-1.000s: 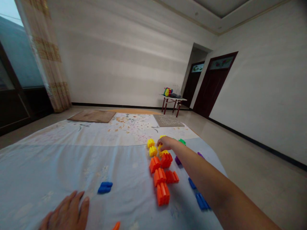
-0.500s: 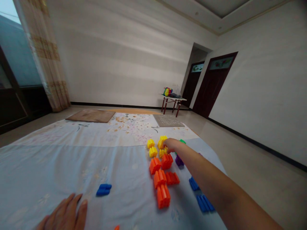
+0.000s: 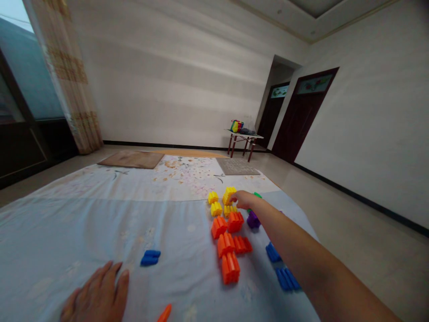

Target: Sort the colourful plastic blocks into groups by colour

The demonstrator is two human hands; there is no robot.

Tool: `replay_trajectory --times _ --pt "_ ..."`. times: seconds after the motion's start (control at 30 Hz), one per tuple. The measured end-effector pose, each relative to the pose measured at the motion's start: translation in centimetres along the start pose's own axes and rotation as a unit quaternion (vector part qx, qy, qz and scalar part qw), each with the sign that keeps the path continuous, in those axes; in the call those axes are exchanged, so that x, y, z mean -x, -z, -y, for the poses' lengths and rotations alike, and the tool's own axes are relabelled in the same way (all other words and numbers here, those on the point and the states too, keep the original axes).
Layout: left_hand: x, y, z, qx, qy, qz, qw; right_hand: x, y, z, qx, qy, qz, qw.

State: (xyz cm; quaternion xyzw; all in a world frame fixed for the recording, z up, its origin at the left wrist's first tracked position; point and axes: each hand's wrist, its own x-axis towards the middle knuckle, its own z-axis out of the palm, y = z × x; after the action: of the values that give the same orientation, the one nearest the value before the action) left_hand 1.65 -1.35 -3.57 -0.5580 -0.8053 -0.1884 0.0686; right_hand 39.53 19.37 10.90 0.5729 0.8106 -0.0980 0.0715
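Observation:
My right hand [image 3: 244, 200] reaches far across the sheet, its fingers curled against a tall yellow toy block [image 3: 229, 195]; the fingertips are partly hidden. Smaller yellow blocks [image 3: 216, 209] stand beside it to the left and just in front. Closer to me, a cluster of orange-red blocks [image 3: 230, 268] runs toward the near edge. My left hand [image 3: 97, 293] lies flat on the sheet with its fingers stretched out, holding nothing. A blue block [image 3: 150, 257] rests beyond its fingertips, not touched.
Right of the orange cluster lie a purple block [image 3: 253, 219], a green block [image 3: 257, 195] and blue blocks [image 3: 287, 279], partly behind my forearm. An orange piece [image 3: 165, 313] shows at the bottom edge. Farther off are a brown board [image 3: 132, 159], a grey mat [image 3: 237, 166] and a small table [image 3: 246, 134].
The view has shifted slightly, so more of the orange piece at the bottom shows. My right hand stays at the tall yellow block; my left hand remains flat on the sheet.

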Motion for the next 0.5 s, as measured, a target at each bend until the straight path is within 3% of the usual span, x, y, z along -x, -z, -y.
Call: replay_trajectory --times 0.13,0.27,0.37,0.5 --pt "0.9 2.5 -2.2 -0.020 0.008 0.010 1.000 1.8 1.4 2.6 -0.019 0.013 -0.070 0.997" --pt "1.1 3.4 -3.0 -0.015 0.014 0.016 1.000 4.4 1.0 8.9 -0.094 0.137 -0.150 0.975" --pt "1.2 3.8 -3.1 -0.008 0.023 0.026 0.999 5.7 -1.1 14.8 -0.113 0.242 -0.105 0.958" --pt "1.4 4.1 -3.4 -0.009 0.018 0.032 0.999 5.4 -4.9 21.1 -0.077 0.256 -0.068 0.961"
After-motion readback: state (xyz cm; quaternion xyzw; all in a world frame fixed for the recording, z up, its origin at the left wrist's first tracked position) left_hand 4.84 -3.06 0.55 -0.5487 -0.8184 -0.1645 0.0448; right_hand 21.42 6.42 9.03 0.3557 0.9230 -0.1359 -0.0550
